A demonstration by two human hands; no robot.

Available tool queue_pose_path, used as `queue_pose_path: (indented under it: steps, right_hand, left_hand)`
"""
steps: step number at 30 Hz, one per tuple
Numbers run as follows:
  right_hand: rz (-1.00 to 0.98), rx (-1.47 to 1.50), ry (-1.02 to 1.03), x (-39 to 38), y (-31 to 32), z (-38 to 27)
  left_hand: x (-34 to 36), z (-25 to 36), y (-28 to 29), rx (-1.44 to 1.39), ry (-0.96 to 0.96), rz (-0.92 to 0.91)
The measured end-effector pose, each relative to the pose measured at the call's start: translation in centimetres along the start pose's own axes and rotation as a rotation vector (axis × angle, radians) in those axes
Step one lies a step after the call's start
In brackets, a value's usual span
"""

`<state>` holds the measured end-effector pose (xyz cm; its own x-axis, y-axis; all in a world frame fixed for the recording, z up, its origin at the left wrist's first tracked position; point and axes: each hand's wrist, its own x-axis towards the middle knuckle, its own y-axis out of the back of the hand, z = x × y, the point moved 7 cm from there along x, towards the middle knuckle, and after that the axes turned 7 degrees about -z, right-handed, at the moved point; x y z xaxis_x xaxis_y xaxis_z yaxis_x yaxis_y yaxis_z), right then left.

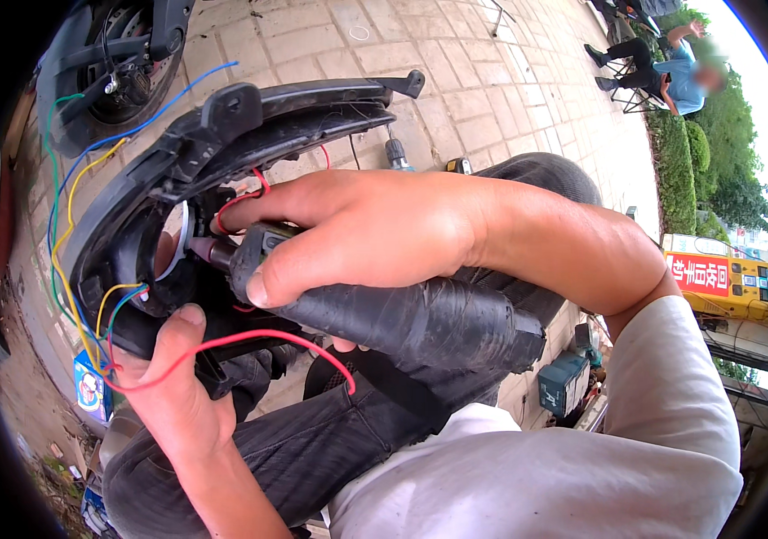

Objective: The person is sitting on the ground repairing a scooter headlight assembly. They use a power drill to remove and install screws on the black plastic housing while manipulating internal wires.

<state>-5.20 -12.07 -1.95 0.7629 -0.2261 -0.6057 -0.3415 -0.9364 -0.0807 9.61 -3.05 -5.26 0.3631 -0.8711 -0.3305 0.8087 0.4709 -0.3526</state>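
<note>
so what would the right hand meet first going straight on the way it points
Likely the round opening's pale rim in the black plastic housing, just left of the right hand and its black-taped tool, though depth there is hard to judge.

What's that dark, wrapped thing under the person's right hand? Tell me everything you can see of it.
The black tool is long and tapering, covered in creased, scuffed, tape-like wrapping. Its thicker, rough-edged end points toward the picture's right; its narrow purplish tip points left, into the black housing. The person's right hand grips it from above, thumb against its side. Whether the tip touches anything is unclear.
</note>
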Motion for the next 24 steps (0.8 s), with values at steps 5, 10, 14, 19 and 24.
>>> queue_pose_path:
  steps: [5,10,14,19,24]
  right_hand:
    - [0.029,-0.120,0.021,0.0,0.2,-0.2]
    - [0.028,-0.132,0.025,0.0,0.2,-0.2]
    - [0.034,-0.144,0.034,0.1,0.2,-0.2]
    - [0.033,-0.157,0.045,0.1,0.2,-0.3]
    - [0.007,-0.095,0.052,0.2,0.0,-0.2]
  left_hand:
    - [-0.3,-0.5,1.1,0.085,0.076,0.085]
    - [0.2,0.0,0.0,0.000,0.014,-0.031]
    - [0.2,0.1,-0.2,-0.097,0.044,-0.031]
    - [0.2,0.0,-0.2,-0.095,0.016,-0.037]
    - [0.2,0.1,-0.1,-0.087,0.005,-0.034]
